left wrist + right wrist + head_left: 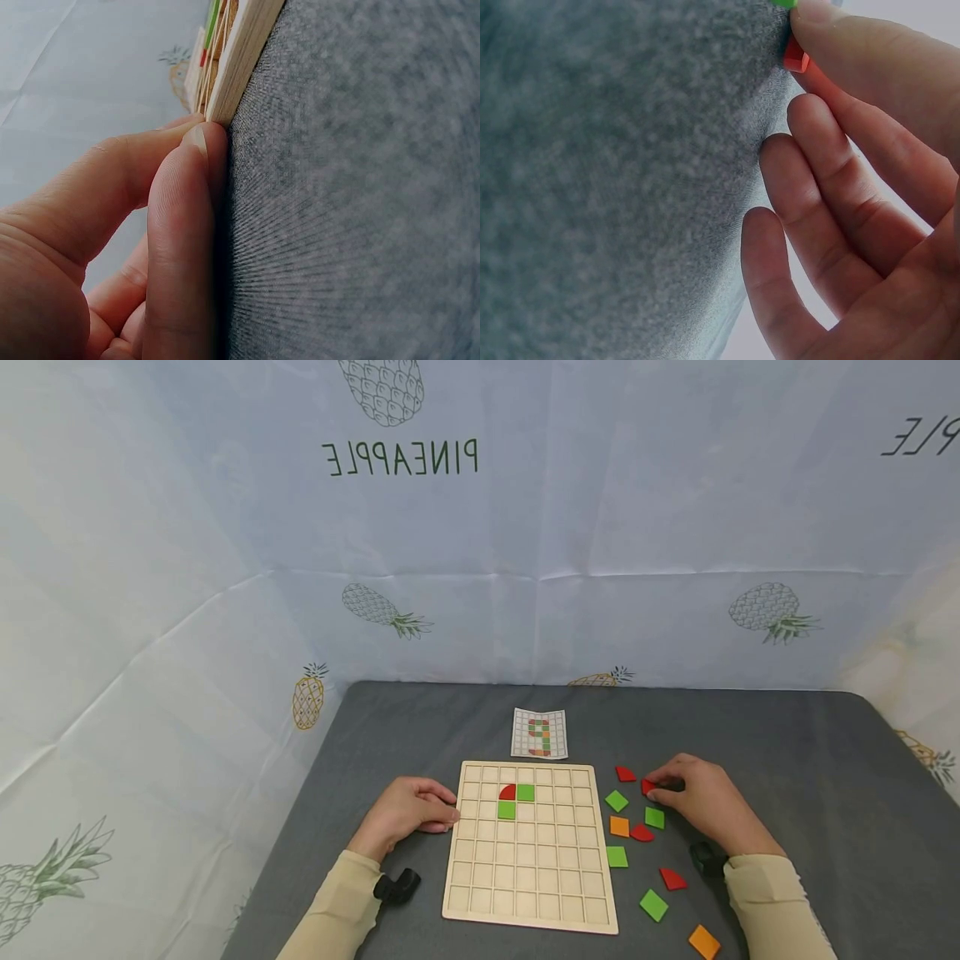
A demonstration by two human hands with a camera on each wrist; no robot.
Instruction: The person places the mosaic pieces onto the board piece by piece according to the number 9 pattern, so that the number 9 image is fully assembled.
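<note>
A wooden grid board (530, 881) lies on the table with one red quarter-circle tile (507, 792) and two green square tiles (526, 792) set in its upper cells. At its left edge, my left hand (408, 814) pinches the rim between thumb and finger; the left wrist view shows the thumb (180, 217) close against the wooden edge. Right of the board, my right hand (701, 793) holds a red tile (648, 787) between thumb and index finger, partly covered by them. In the right wrist view this red tile (796, 56) shows below the thumb, other fingers loosely spread.
Loose tiles lie right of the board: green squares (654, 906), orange squares (704, 942) and red pieces (672, 879). One green tile (617, 857) touches the board's right edge. A printed pattern card (539, 734) lies behind the board on the grey table (420, 727).
</note>
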